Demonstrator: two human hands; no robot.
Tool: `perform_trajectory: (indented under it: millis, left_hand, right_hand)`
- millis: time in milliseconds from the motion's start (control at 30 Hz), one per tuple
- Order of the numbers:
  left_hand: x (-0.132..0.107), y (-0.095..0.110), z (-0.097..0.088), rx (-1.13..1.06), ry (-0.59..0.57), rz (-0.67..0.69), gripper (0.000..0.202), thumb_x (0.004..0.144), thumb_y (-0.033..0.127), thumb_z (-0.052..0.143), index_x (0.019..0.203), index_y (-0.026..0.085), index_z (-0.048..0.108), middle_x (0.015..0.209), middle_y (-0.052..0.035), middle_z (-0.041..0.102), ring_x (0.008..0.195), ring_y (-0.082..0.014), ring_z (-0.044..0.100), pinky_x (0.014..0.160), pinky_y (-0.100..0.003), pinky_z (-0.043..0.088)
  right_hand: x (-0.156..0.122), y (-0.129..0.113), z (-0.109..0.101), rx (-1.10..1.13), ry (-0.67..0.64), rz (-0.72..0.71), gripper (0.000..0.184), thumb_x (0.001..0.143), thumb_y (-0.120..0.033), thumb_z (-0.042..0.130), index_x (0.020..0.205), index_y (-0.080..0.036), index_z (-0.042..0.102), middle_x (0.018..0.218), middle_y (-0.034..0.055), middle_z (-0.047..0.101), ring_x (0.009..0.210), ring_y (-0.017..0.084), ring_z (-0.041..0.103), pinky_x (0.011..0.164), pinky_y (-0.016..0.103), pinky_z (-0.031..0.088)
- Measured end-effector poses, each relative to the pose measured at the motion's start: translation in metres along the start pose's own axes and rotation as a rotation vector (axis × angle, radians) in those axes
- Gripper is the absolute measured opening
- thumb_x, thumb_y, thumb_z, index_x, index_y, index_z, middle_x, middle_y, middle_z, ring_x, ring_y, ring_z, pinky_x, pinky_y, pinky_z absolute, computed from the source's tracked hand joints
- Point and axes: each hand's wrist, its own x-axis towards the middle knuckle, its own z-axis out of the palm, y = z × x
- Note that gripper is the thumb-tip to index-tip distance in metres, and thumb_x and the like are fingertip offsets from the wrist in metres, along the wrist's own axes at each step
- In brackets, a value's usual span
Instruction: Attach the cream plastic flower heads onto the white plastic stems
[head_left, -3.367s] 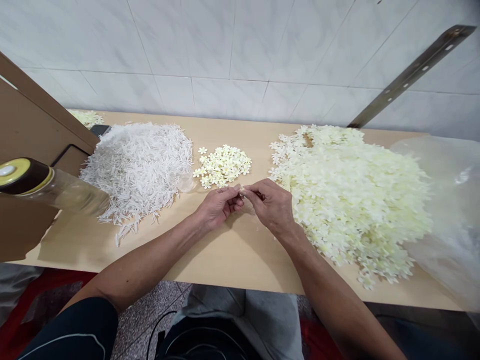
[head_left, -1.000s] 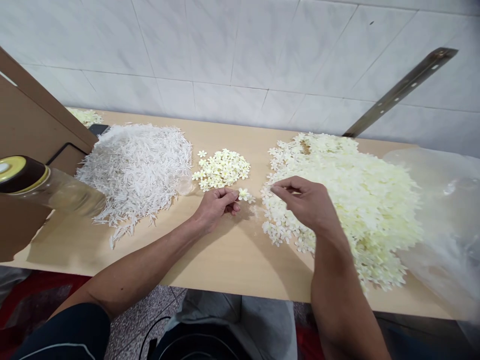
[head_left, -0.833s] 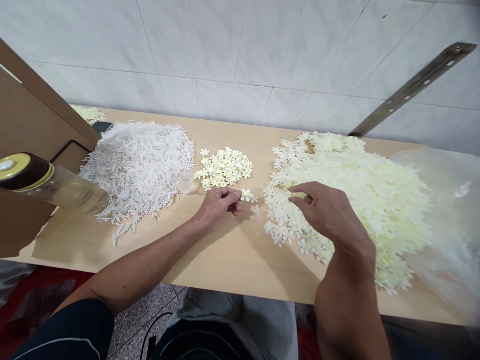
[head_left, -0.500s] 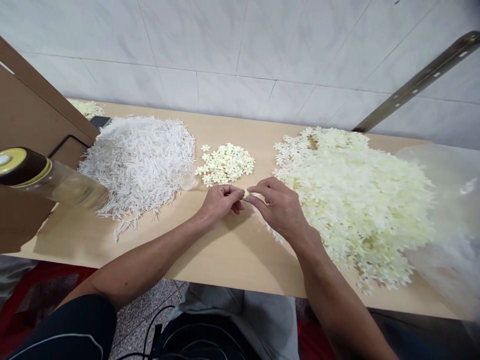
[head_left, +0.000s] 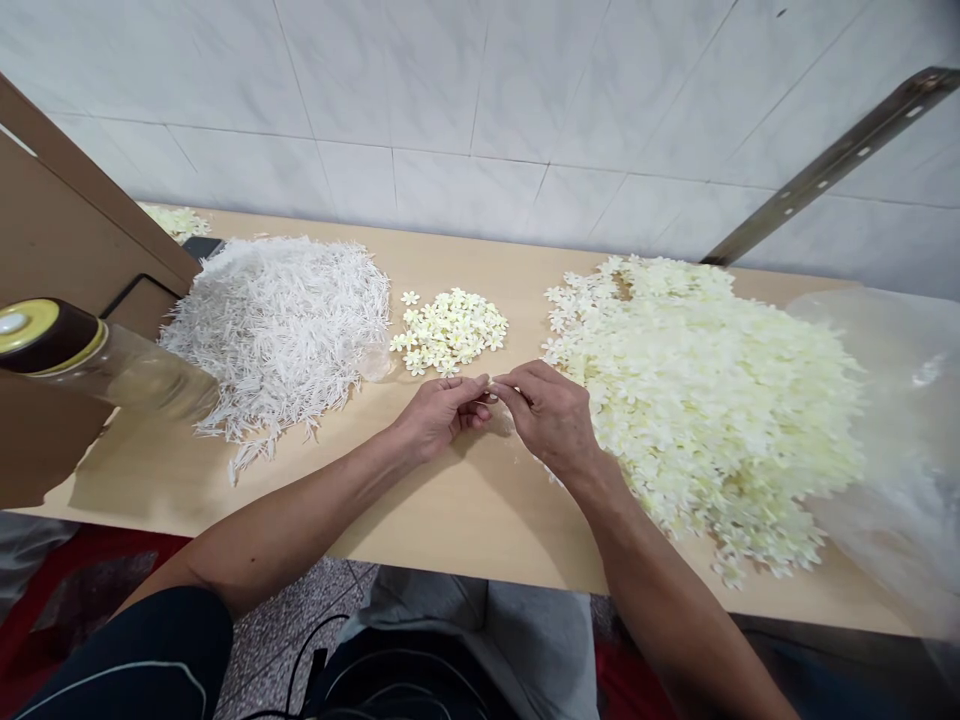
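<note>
My left hand [head_left: 442, 412] and my right hand [head_left: 549, 412] meet above the table, fingertips pinched together. Between them shows a bit of a small pale artificial flower [head_left: 490, 382], mostly covered by the fingers. A thin white stem-like piece [head_left: 484, 402] is just visible at my left fingers. Beyond the hands lies a small heap of cream-yellow flowers with bright centres [head_left: 454, 330]. On the left is a big pile of thin white stem-like pieces [head_left: 292, 325]. The large pile of pale yellow artificial flowers [head_left: 727, 400] spreads beside my right forearm.
A clear bottle with a yellow and dark cap [head_left: 142, 372] stands at the left by a brown cardboard panel [head_left: 67, 220]. Clear plastic sheeting [head_left: 907, 420] lies at the right. A metal bar [head_left: 825, 180] slants against the tiled wall [head_left: 465, 100] behind the wooden table [head_left: 480, 520].
My fingertips have come closer together, so the pale flower shows less between them. My left fingers are a little more extended. The piles look the same.
</note>
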Motion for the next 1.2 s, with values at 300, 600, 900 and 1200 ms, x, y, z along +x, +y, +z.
perform_trajectory:
  millis: [300,600,900,1200]
  left_hand:
    - [0.001,-0.003,0.002,0.041,0.037,0.024,0.04,0.074,0.046,0.085,0.076,0.01,0.069,0.066,-0.0041,0.065,0.055,-0.007,0.054,0.054,-0.021,0.043]
    - [-0.005,0.004,0.007,0.084,0.005,0.026,0.041,0.071,0.046,0.087,0.078,0.009,0.069,0.066,-0.0039,0.065,0.055,-0.0071,0.053,0.056,-0.022,0.043]
    - [0.002,0.001,-0.002,0.08,0.125,0.09,0.038,0.072,0.044,0.086,0.072,0.011,0.066,0.065,-0.0047,0.065,0.054,-0.0081,0.053,0.056,-0.023,0.042]
    - [-0.004,0.006,0.002,0.134,0.031,0.116,0.039,0.074,0.046,0.084,0.079,0.01,0.069,0.072,-0.006,0.066,0.059,-0.0094,0.055,0.06,-0.024,0.046]
  right_hand:
    - [0.0,-0.006,0.004,0.033,0.033,0.047,0.022,0.1,-0.029,0.054,0.086,-0.022,0.069,0.082,0.0061,0.068,0.076,0.018,0.063,0.07,0.03,0.05]
    - [0.004,-0.002,-0.002,0.338,-0.024,0.514,0.038,0.092,-0.055,0.062,0.079,-0.02,0.068,0.066,0.0014,0.064,0.053,0.015,0.059,0.057,0.029,0.047]
    - [0.012,0.001,0.001,1.025,0.243,0.729,0.035,0.077,-0.055,0.078,0.084,-0.022,0.07,0.097,0.0044,0.068,0.075,0.014,0.058,0.058,0.025,0.052]
    - [0.013,0.004,-0.021,1.239,0.228,0.782,0.028,0.073,-0.045,0.085,0.083,-0.023,0.069,0.101,0.0034,0.069,0.078,0.013,0.058,0.054,0.021,0.046]
